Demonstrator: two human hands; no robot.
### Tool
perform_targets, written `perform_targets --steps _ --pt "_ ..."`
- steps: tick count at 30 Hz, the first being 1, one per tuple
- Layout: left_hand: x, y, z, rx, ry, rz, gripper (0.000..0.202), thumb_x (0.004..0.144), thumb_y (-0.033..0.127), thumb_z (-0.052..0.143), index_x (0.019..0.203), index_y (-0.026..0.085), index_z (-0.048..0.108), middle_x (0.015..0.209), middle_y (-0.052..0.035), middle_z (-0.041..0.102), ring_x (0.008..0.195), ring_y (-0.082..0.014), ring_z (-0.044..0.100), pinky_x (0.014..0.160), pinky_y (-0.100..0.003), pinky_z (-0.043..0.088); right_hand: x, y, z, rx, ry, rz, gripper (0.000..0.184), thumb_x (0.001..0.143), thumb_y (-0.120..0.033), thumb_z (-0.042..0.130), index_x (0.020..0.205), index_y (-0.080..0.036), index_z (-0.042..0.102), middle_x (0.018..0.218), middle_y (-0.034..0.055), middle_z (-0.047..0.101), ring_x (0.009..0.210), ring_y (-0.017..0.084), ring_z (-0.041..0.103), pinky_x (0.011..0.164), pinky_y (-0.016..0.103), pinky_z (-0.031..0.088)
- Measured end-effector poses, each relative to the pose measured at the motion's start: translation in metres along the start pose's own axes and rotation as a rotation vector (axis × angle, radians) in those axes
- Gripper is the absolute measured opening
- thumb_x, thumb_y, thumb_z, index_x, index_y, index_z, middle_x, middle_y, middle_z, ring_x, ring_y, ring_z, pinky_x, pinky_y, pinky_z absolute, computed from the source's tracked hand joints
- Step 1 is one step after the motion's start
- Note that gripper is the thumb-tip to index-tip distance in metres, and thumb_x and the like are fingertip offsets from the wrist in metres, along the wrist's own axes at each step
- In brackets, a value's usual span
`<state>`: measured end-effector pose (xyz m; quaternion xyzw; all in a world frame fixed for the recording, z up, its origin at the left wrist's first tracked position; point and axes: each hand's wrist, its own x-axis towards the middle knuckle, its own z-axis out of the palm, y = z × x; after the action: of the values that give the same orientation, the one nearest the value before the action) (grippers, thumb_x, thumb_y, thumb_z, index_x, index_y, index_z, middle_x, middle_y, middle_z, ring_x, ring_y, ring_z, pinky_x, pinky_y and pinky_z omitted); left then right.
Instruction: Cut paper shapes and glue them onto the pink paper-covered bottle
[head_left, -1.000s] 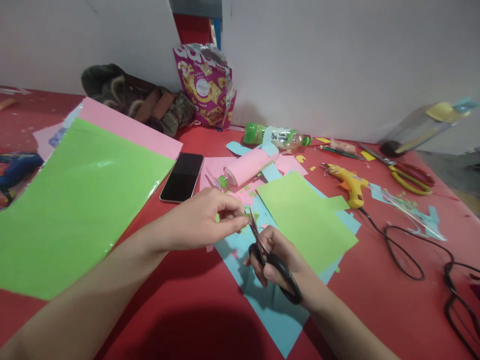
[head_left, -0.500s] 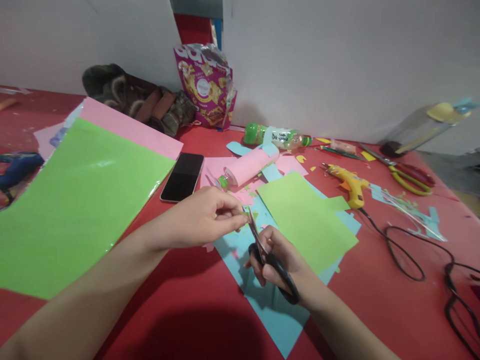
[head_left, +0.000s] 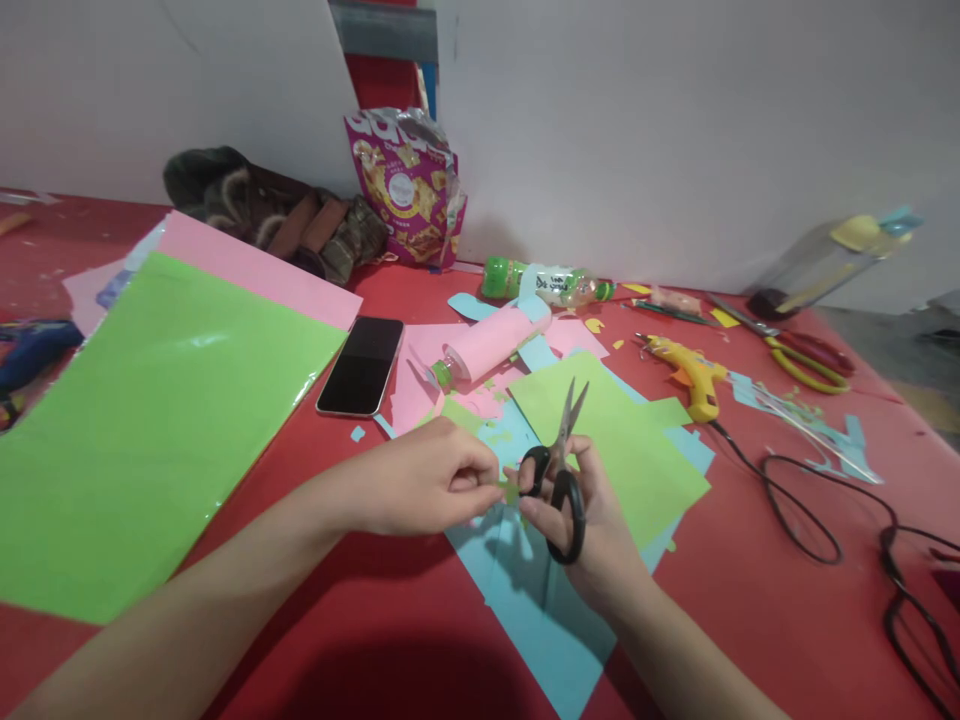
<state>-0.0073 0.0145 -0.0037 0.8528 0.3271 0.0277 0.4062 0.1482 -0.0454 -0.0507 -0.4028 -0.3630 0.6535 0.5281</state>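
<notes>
Red surface [head_left: 735, 610], one. Blue sheet [head_left: 555, 635], flat, partly beneath both hands. Left hand [head_left: 427, 480]: grip narrow, fingertips pinching a green scrap [head_left: 511, 492]. Right hand [head_left: 600, 530]: grip through the handles of black scissors [head_left: 557, 455]. Scissors: blades parted, long axis pointing forward. Scrap: left of the handles, nearer the left hand (right-hand contact: cannot tell).

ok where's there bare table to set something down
Red tabletop shows between the left forearm and the blue sheet, and between the right forearm and the black cord. It's crowded around the pink-wrapped bottle, among paper scraps.
</notes>
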Motion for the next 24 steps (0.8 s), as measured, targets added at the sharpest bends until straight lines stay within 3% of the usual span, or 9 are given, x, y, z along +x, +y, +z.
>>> perform_targets --steps 9,24 --pt "0.0035 -0.0007 0.0098 0.019 -0.068 0.027 0.027 0.073 0.018 0.042 0.049 0.015 0.029 0.044 0.006 0.026 0.042 -0.0048 0.024 0.042 -0.019 0.018 -0.0015 0.0019 0.0016 -0.076 0.008 0.043 0.047 0.056 -0.014 0.071 0.078 -0.025 0.031 0.067 -0.0081 0.049 0.055 0.005 0.045 0.047 0.015 0.033" --pt "0.0023 -0.0034 0.0119 0.022 -0.124 0.114 0.025 0.071 0.013 0.042 0.05 0.015 0.028 0.043 0.006 0.024 0.041 -0.0051 0.024 0.042 -0.02 0.019 -0.003 0.0056 0.0013 -0.11 -0.089 0.02 0.047 0.057 -0.011 0.069 0.079 -0.024 0.03 0.069 -0.0073 0.045 0.06 0.006 0.045 0.052 0.017 0.033"
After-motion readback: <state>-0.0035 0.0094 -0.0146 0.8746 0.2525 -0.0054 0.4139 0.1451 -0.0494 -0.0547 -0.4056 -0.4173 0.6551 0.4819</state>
